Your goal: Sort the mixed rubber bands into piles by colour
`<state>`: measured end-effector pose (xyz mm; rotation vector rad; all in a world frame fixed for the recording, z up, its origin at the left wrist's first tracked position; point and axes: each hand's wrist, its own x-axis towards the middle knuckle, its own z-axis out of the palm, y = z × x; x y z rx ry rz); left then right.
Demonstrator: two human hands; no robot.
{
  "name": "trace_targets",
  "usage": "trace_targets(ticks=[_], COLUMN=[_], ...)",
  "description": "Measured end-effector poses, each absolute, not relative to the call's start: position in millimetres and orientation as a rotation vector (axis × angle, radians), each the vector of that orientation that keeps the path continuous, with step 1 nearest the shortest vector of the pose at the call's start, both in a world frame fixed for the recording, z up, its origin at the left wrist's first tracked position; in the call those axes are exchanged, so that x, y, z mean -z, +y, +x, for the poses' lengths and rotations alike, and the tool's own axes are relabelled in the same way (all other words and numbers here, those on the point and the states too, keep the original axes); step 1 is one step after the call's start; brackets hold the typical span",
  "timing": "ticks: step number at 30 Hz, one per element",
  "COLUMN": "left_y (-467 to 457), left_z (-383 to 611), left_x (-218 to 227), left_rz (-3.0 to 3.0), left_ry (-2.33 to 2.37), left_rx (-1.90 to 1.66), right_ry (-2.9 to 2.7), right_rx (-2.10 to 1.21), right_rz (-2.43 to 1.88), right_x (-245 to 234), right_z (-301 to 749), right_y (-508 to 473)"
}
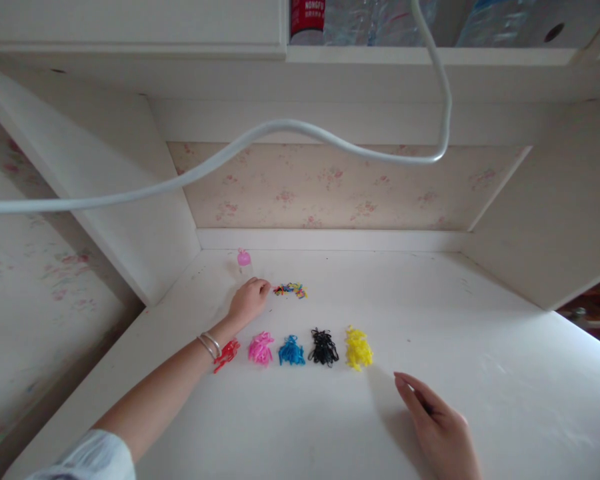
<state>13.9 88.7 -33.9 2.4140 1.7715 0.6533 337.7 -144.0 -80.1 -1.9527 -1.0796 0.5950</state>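
My left hand (249, 301) reaches forward over the white desk, fingers curled together, fingertips just left of a small mixed-colour pile of rubber bands (291, 290). Whether it pinches anything is hidden. Two bracelets circle that wrist. Near me lie sorted piles in a row: red (227, 354), partly under my wrist, pink (261, 348), blue (291, 351), black (323, 347) and yellow (358, 348). My right hand (437, 424) rests on the desk to the right of the yellow pile, fingers stretched and together, holding nothing.
A small clear bottle with a pink cap (243, 261) stands behind my left hand. A white cable (260, 133) hangs across the alcove. White side panels close in the desk left and right. A shelf above holds a red-labelled bottle (307, 19).
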Motion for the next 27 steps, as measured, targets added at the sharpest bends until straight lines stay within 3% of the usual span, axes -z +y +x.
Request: trace_targets(ticks=[11, 27], left_y=[22, -19], left_z=[-51, -93], left_x=[8, 38], left_rz=[2.335, 2.049], left_ry=[1.701, 1.779], left_rx=[-0.871, -0.855], right_ry=[-1.106, -1.116], right_rx=[-0.566, -0.523], right_rz=[-2.004, -2.024], right_x=[79, 77], right_z=[337, 335], right_y=[-143, -141])
